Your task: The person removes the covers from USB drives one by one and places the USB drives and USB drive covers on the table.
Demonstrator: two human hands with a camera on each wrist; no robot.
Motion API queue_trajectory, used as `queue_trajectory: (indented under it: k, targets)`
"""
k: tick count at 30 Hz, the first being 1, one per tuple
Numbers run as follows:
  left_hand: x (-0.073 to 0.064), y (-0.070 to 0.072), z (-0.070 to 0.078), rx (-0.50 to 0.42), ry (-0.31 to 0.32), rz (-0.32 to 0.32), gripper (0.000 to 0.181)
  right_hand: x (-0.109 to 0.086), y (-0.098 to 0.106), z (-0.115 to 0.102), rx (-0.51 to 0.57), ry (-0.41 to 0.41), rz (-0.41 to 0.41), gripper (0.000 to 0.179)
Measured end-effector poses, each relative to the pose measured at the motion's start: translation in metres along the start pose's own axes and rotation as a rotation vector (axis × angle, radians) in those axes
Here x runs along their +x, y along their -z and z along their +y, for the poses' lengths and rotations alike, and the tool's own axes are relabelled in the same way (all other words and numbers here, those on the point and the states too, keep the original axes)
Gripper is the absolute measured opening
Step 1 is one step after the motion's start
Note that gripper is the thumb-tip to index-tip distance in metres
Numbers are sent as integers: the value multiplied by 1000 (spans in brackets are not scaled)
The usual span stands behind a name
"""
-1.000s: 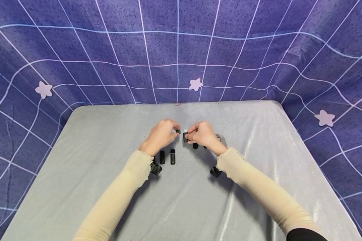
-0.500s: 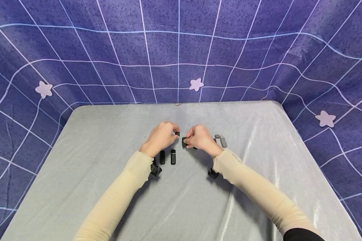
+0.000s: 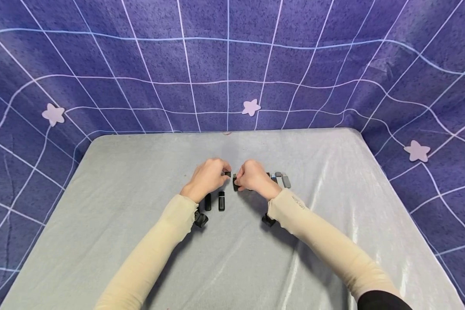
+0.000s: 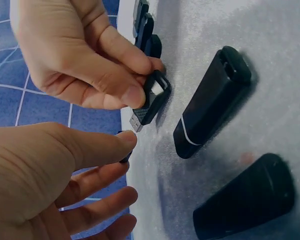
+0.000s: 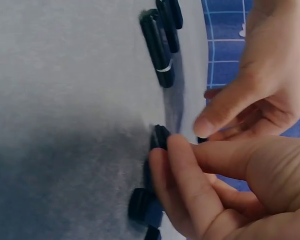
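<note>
In the head view my left hand pinches a small black cap between thumb and finger. The left wrist view shows that cap mostly hidden by the thumb, the other fingers loosely spread. Just to its right, my right hand pinches a black USB stick whose bare metal plug points away from me. A small gap separates plug and cap. In the right wrist view the fingers of my right hand cover most of the USB stick.
Two capped black USB sticks, one with a pale band and one plain, lie nearer me by the left hand. Right of the right hand lie several more, including a grey USB stick beside a grey cap. A purple curtain borders the grey table.
My right hand has shifted left and slightly toward me with the USB stick, uncovering sticks on its right. My left hand has come slightly nearer to me, still pinching the cap.
</note>
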State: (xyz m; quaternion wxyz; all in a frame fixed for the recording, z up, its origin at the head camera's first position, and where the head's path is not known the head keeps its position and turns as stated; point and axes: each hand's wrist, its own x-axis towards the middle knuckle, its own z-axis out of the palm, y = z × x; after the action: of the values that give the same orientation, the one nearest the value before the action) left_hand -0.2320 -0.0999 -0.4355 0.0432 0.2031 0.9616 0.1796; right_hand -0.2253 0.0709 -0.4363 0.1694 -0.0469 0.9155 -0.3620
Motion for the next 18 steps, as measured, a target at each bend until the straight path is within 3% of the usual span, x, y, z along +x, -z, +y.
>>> queue_trajectory:
  k: [5,10,18]
  targets:
    - [1,-2,0,18,9,-32,22,2,2,-6,-80,-34,-29,19]
    - [5,-6,1,46,2,-45,17,3,2,-7,-83,-73,-31,18]
    - [10,-11,3,68,2,-79,9,2,-1,-3,-124,-27,-2,22]
